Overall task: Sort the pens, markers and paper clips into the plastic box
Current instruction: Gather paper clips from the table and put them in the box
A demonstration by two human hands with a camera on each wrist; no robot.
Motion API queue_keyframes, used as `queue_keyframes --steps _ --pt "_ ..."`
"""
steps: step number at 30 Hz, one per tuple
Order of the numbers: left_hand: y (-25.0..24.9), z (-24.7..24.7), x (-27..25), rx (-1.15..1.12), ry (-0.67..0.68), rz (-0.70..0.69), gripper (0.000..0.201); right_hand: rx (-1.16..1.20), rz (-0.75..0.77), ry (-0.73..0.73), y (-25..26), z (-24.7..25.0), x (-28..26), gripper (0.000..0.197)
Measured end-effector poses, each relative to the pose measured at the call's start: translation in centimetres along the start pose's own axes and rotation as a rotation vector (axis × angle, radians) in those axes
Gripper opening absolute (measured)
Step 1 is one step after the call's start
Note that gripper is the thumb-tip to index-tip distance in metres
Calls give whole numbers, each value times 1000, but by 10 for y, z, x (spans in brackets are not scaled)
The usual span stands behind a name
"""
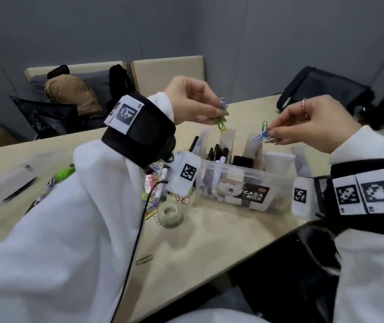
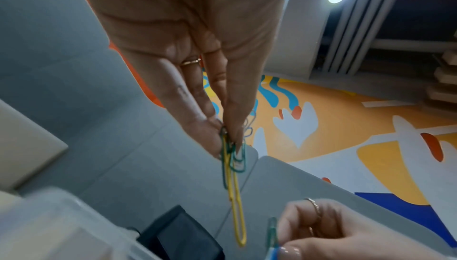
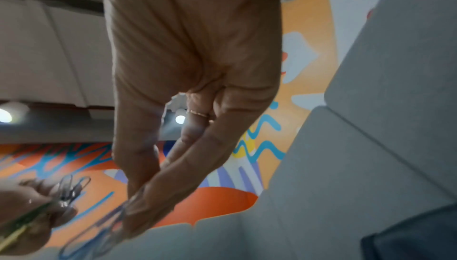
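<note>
Pinching: left hand (image 1: 187, 101) wire paper clips (image 1: 220, 120); right hand (image 1: 314, 123) blue clips (image 1: 262, 137); over clear plastic box (image 1: 235, 183)

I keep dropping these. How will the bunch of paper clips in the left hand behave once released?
The paper clips look like thin, light wire, loosely interlinked, so they would probably fall tangled. The left hand only pinches them; some may slip free.

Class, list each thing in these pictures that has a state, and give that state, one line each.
Left hand: raised, pinching a bunch of paper clips.
Right hand: raised, pinching blue clips.
Plastic box: open, lidless, upright on the table.
Black markers: standing in the box.
Tape roll: lying flat.
Loose clip: flat on the table.
</note>
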State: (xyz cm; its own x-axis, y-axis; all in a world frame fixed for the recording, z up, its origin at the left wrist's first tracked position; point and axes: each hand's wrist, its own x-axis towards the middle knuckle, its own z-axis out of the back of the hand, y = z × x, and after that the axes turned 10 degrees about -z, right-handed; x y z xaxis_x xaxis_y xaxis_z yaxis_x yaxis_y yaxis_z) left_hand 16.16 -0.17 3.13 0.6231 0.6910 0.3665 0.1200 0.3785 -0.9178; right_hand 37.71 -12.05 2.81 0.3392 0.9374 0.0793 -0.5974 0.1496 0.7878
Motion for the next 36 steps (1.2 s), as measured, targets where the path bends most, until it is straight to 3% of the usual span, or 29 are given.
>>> queue_keyframes --steps 3,11,16,25,36 --pt "8 -34 17 -36 41 17 18 -131 -69 -64 -15 14 4 9" --pt "39 -81 35 28 90 82 19 -424 -290 106 -30 3 12 8" --pt "48 -89 38 51 95 120 18 -371 -397 195 -32 1 15 3" --pt "56 -109 37 209 185 158 18 -274 -445 160 -36 14 15 18" --pt "56 -119 33 264 237 165 10 -284 -459 162 -34 12 16 16"
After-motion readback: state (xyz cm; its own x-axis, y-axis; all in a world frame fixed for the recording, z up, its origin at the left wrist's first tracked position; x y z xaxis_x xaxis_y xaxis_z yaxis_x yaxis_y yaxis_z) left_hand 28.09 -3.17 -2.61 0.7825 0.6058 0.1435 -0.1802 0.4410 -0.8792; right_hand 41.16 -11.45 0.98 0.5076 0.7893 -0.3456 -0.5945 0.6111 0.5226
